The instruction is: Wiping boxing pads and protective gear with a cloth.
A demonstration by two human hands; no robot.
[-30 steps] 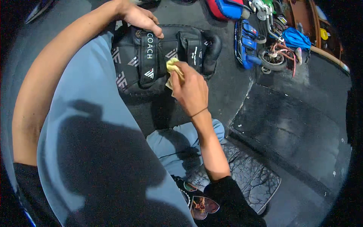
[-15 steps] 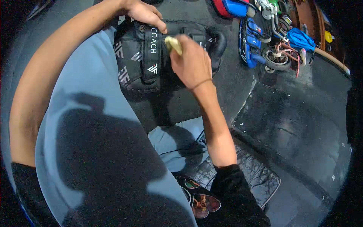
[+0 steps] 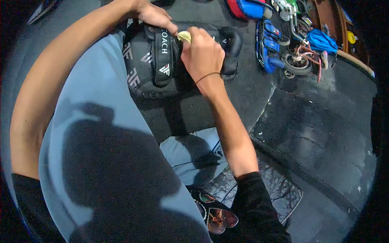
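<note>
A black padded training pad with pale printed marks and a broad strap lies on the dark floor before my knees. My left hand reaches round my leg to the pad's far edge; its thumb presses on the strap's upper end, and its other fingers are partly hidden. My right hand is closed on a crumpled pale-yellow cloth. That cloth touches the pad just right of the strap, close to my left thumb. My right hand covers part of the pad's middle.
Blue pads and a red-and-blue pad lie at the far right. Beside them are a small pink bicycle and a blue bag. A patterned mat is beneath my right arm. Dark floor mats spread rightward.
My right hand has moved slightly up and left with the cloth, nearer my left thumb. My left hand stays in nearly the same place.
</note>
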